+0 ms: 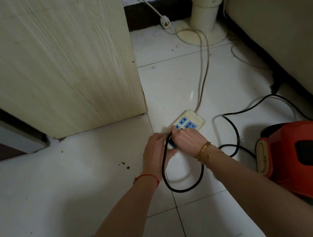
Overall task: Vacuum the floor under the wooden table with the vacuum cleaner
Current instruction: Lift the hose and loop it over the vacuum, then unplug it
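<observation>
The work area was a white tiled floor (81, 190) with scattered dark debris (125, 164), bounded by a pale wood-grain panel (52, 63) at upper left and a padded seat edge (290, 27) at right. A cream pedestal fan base (206, 19) stood against the far wall. The red vacuum cleaner (310, 160) sat on the floor at the right edge of the view, close beside the right forearm. Its black power cord (184, 188) lay in loose loops between the machine and the hands. A cream power strip with blue sockets (187, 122) lay just past the panel corner.

The left hand (154, 153) rested against the near end of the strip, fingers curled; whether it gripped the strip or the cord could not be determined. The right hand (188, 141) was closed over the dark plug (172, 143) at the strip.

Likely faults: the strip could slide on the smooth tile if not braced, misaligning the pins. The looped cord could snag a wrist or kink when the machine is pulled away.
</observation>
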The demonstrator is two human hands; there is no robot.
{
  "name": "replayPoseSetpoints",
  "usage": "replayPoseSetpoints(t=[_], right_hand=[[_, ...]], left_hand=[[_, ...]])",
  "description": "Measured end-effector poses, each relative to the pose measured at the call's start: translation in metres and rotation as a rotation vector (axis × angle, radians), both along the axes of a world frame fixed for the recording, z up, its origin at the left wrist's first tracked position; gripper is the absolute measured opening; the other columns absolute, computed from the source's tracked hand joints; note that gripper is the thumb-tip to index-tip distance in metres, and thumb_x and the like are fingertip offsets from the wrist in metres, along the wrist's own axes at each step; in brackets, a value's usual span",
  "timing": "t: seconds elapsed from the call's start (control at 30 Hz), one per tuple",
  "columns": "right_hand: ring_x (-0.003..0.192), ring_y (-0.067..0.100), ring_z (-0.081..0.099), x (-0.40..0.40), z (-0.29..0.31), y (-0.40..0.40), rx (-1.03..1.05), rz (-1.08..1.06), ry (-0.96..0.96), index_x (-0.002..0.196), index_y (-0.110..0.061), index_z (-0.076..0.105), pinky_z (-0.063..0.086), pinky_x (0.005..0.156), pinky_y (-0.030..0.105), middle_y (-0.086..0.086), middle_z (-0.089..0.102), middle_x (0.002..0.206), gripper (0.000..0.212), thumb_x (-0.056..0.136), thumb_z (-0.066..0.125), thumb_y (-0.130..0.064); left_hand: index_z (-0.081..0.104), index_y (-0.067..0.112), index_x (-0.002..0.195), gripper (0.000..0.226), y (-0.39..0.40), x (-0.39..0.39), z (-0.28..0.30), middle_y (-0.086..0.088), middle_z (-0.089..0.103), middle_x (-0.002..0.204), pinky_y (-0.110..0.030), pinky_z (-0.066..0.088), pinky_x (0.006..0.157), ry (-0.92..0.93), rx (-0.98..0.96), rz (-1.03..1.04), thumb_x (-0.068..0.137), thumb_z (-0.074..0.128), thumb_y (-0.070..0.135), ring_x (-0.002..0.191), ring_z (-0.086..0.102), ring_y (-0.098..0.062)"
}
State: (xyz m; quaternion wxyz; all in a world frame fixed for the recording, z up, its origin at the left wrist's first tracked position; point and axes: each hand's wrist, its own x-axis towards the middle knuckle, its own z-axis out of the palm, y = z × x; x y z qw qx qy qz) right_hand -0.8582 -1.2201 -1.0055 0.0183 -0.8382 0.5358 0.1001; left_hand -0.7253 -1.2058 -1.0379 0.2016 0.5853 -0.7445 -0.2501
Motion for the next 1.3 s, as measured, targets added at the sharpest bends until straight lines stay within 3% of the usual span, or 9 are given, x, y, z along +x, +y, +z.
replayPoseSetpoints(t=[0.2,0.33,0.47,0.6,0.73,0.9,1.0,1.13,1.3], right_hand=[[0.086,0.031,0.067,0.001,0.002,0.004,0.005,-0.038,-0.022,0.114,0.000,0.043,0.038,0.059,0.033,0.017,0.066,0.100,0.021,0.098,0.031,-0.007],[0.072,0.037,0.064,0.003,0.025,-0.014,-0.088,-0.371,-0.407,0.111,0.002,0.044,0.043,0.057,0.041,0.022,0.065,0.086,0.017,0.099,0.035,-0.005],[0.070,0.037,0.063,0.000,0.055,-0.035,-0.128,-0.224,-0.302,0.113,-0.002,0.040,0.032,0.056,0.035,0.018,0.066,0.083,0.016,0.101,0.033,-0.009],[0.056,0.033,0.061,-0.018,0.048,-0.016,-0.223,-0.164,-0.247,0.103,-0.007,0.048,0.032,0.047,0.032,0.009,0.065,0.069,0.009,0.098,0.045,-0.014],[0.039,0.024,0.051,-0.027,0.042,0.001,-0.389,-0.123,-0.248,0.081,-0.012,0.053,0.029,0.037,0.023,0.001,0.056,0.056,0.017,0.092,0.058,-0.024],[0.065,0.024,0.060,-0.040,0.047,0.009,-0.383,-0.195,-0.202,0.087,-0.014,0.062,0.037,0.044,0.027,0.002,0.060,0.077,0.008,0.091,0.059,-0.021],[0.074,0.023,0.060,-0.048,0.059,0.017,-0.388,-0.226,-0.189,0.089,-0.014,0.065,0.036,0.044,0.027,0.003,0.061,0.084,0.005,0.086,0.063,-0.017],[0.078,0.022,0.059,-0.063,0.080,0.032,-0.431,-0.250,-0.155,0.090,-0.017,0.066,0.040,0.049,0.028,0.002,0.062,0.083,0.009,0.082,0.069,-0.019],[0.087,0.027,0.058,-0.097,0.115,0.063,-0.400,-0.312,-0.161,0.103,-0.013,0.065,0.049,0.067,0.035,0.006,0.065,0.093,0.027,0.077,0.071,-0.009]], left_hand=[[0.059,0.024,0.121,0.048,-0.001,0.000,0.000,0.006,0.058,0.104,-0.019,0.043,0.081,-0.023,0.022,0.005,0.077,0.071,0.039,0.100,0.051,-0.010],[0.061,0.009,0.117,0.044,0.005,0.002,0.008,-0.006,0.057,0.114,-0.030,0.045,0.090,0.062,0.029,0.024,0.079,0.074,0.025,0.107,0.053,-0.021],[0.056,0.007,0.124,0.050,0.009,0.001,0.010,-0.008,0.054,0.124,-0.026,0.041,0.098,0.176,0.130,0.081,0.080,0.075,0.019,0.114,0.052,-0.021],[0.051,0.011,0.133,0.059,0.000,0.000,0.011,-0.003,0.049,0.128,-0.018,0.034,0.098,-0.009,0.194,0.022,0.081,0.073,0.030,0.121,0.047,-0.019],[0.063,0.008,0.116,0.031,-0.006,0.005,0.025,-0.005,0.060,0.108,-0.025,0.041,0.084,-0.105,0.154,-0.053,0.097,0.050,0.030,0.107,0.055,-0.023],[0.071,0.013,0.080,0.045,0.012,-0.010,0.081,0.002,0.068,0.078,-0.008,0.040,0.054,0.468,0.201,0.328,0.102,0.036,0.033,0.065,0.059,-0.005],[0.071,0.009,0.077,0.046,0.033,-0.030,0.115,-0.001,0.070,0.069,-0.008,0.044,0.052,0.651,0.411,0.208,0.098,0.045,0.041,0.059,0.063,-0.007],[0.062,0.001,0.096,0.019,0.062,-0.054,0.140,-0.007,0.068,0.073,-0.011,0.049,0.060,0.776,0.621,-0.049,0.096,0.055,0.019,0.062,0.065,-0.006],[0.054,0.009,0.106,0.014,0.082,-0.077,0.146,-0.007,0.060,0.066,-0.023,0.051,0.066,0.692,0.469,-0.240,0.098,0.045,0.003,0.058,0.060,-0.012]])
